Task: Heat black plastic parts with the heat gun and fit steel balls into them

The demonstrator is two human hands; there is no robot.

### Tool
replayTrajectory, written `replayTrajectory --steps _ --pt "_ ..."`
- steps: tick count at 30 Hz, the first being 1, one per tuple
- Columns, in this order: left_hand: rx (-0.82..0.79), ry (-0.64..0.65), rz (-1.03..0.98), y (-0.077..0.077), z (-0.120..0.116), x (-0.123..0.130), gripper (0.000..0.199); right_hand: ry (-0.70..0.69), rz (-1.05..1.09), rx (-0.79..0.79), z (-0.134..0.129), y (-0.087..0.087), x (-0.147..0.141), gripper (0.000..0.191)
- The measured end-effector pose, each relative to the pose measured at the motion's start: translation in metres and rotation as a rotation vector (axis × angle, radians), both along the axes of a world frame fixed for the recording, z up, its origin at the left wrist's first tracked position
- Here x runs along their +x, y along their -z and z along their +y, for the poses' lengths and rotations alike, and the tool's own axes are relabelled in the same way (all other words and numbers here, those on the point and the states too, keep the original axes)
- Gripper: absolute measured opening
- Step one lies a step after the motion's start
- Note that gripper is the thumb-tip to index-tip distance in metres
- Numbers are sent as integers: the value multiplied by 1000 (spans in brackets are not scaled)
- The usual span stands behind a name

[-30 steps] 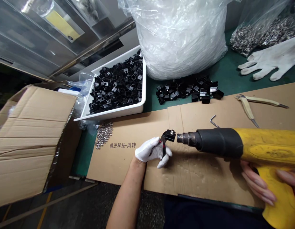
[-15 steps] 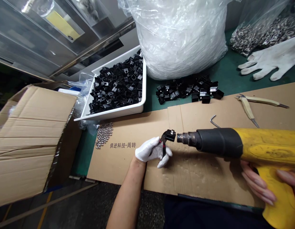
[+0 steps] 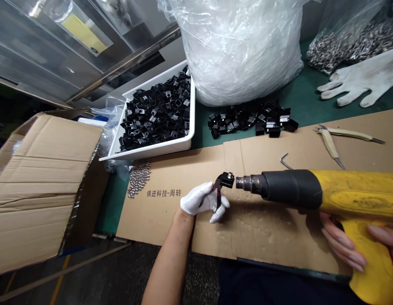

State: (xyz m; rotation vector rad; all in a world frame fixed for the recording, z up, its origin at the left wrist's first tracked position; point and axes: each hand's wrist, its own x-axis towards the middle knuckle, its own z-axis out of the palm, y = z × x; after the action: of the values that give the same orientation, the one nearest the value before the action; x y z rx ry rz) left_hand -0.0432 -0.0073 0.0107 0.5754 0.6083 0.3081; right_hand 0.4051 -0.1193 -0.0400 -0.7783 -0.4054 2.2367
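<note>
Below, cardboard-covered green bench (image 3: 306,95), left fingers (image 3: 204,199) pinching pliers (image 3: 219,183), right fingers (image 3: 342,250) around heat gun (image 3: 291,190)

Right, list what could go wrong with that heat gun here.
The yellow-and-black heat gun has its metal nozzle aimed at a small black square part, close to the white-gloved left hand; if running, its heat could probably pass through the thin white fabric glove. The part sits only in the tips of small dark pliers and might slip. Below lies a brown corrugated cardboard sheet, which could scorch if the nozzle dips.
</note>
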Motion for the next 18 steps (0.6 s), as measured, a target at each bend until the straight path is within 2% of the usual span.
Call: replayTrajectory --steps 8,13,18 --pt "5 4 1 0 0 0 79 78 -32 -64 -2 -11 -10 51" --pt "7 -5 8 1 -1 0 79 -5 16 -25 4 -5 -4 52" --pt "-2 -4 28 0 -1 1 79 28 -10 -74 3 0 -1 53"
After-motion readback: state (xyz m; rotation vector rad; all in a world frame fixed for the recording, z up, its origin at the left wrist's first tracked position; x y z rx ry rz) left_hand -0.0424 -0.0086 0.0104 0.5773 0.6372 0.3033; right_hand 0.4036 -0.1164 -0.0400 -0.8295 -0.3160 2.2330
